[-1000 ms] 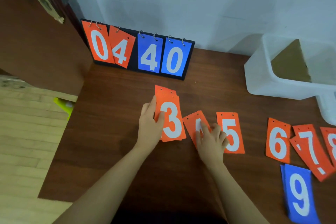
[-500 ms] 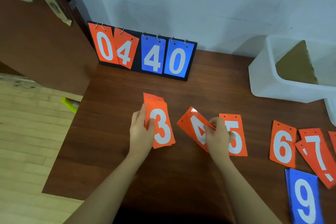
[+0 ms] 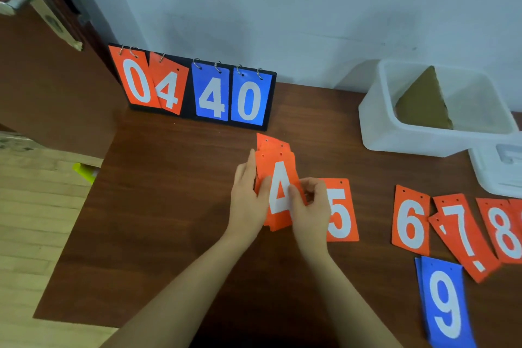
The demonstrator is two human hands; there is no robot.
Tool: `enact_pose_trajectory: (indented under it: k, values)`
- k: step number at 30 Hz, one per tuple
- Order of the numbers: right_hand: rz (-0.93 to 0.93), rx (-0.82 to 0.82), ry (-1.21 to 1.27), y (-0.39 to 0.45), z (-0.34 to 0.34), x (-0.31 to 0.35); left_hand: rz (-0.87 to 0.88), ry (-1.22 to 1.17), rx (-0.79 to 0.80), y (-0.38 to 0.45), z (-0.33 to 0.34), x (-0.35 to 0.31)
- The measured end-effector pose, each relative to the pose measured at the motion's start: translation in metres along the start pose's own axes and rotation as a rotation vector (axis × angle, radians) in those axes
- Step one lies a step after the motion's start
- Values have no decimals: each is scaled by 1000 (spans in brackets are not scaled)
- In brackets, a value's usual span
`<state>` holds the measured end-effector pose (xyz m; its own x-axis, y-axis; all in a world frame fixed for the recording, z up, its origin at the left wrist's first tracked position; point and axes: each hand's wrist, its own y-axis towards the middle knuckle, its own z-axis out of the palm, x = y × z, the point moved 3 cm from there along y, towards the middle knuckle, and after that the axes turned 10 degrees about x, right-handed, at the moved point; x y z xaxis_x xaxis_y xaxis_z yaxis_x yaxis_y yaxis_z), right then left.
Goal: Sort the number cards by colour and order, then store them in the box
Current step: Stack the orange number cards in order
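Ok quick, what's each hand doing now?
Left hand: holding the orange card stack.
Right hand: pinching the orange 4 card on top of that stack.

orange stack under the 4 card: only top edges peek out, numbers hidden
orange 8 card: clipped by the right edge
white plastic lid: runs out of view
orange 5 card: left side hidden behind right hand

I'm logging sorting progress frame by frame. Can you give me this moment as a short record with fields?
stack: orange pile, 4 on top
left hand: holds the stack's left edge
right hand: pinches the orange 4 card
loose orange cards: 5, 6, 7, 8
blue card: 9
box: white, no number cards visible inside
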<state>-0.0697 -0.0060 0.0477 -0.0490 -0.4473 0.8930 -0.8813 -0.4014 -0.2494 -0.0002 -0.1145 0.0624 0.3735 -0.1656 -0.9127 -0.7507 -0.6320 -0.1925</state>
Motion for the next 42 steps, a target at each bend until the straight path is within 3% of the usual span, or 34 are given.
enact_pose_trajectory:
  k: [3,6,9,16,23,26,29,33,35,38,42]
  values:
    - [31,-43,-166,7,-24,-18,-30,14,-20,2,7,1]
    - [291,-143,-419,21,-61,-51,-33,22,-32,3,14,2]
    - [456,-111,-508,25,-80,-75,-64,77,-42,1,22,4]
    - [428,-55,-378,33,-79,-87,-125,147,-86,-8,36,8]
    - [118,5,73,24,-100,-57,-165,173,-84,-13,40,4]
    - [74,50,195,17,-95,-40,-122,176,-51,-13,48,-6]
    - [66,127,186,13,-78,-30,33,194,-39,-12,57,-21]
    - [49,144,77,16,-70,-36,71,149,47,-4,67,-33]
    - [61,75,-66,26,-84,-46,45,163,82,2,69,-37]
    - [235,-60,-306,40,-126,-70,25,177,117,10,72,-40]
    - [457,5,-588,40,-156,-108,-1,179,196,16,81,-39]
